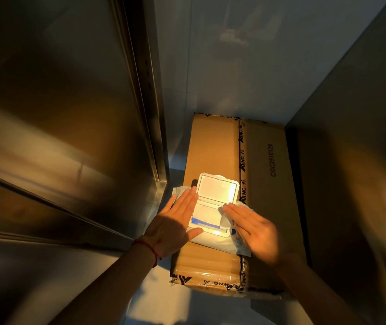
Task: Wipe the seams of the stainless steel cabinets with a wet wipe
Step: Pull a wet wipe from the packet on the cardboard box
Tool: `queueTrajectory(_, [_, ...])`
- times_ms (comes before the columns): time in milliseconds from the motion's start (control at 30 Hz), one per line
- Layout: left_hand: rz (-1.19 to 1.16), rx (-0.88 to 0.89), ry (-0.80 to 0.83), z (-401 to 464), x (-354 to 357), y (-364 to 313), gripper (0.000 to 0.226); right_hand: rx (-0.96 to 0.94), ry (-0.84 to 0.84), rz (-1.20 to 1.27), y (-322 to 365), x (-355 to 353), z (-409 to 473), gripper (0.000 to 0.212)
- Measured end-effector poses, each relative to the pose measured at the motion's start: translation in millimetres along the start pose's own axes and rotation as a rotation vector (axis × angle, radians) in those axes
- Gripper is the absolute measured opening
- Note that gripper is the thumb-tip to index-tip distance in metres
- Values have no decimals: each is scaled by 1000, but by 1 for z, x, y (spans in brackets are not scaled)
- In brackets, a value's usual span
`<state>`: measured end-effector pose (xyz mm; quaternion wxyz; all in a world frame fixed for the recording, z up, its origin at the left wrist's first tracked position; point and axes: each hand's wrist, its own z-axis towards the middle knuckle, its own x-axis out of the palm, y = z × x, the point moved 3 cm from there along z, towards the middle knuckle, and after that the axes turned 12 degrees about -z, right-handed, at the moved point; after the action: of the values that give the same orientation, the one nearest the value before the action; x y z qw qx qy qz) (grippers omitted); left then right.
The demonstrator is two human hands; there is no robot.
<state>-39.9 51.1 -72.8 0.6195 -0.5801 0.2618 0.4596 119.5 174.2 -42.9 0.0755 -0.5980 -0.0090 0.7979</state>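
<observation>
Cardboard box (pixel 213 146), wipes pack (pixel 213 207) lid open, both hands flat, left (pixel 175 221), right (pixel 255 228).

Cardboard box (pixel 267 184): "CGC2510129"; tape (pixel 242 160) lettering, perhaps "XING AI".

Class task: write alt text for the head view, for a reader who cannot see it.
Two flat hands, left hand and right hand, press a wet wipe pack with its lid open onto a taped cardboard box, beside a stainless steel cabinet.

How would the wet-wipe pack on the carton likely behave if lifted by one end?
The wet-wipe pack would probably sag, since its film wrapper looks soft and crinkled. The rigid flip lid, standing open, may flop. It is probably light, and possibly slippery.
</observation>
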Motion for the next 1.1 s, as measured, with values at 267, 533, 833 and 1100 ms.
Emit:
queueTrajectory(267, [-11, -16, 18, 0, 4, 2, 84, -7, 60, -6, -16, 0, -22, 31])
queueTrajectory(533, [6, -8, 20, 0, 4, 2, 85, 28, 42, 118, -16, 1, -15, 41])
queueTrajectory(833, [3, -11, 16, 0, 3, 1, 84, -131, -103, -177, -16, 9, -31, 45])
queueTrajectory(1100, [6, -6, 22, -1, 3, 2, 83, -143, -110, -281, -13, -2, -43, 26])
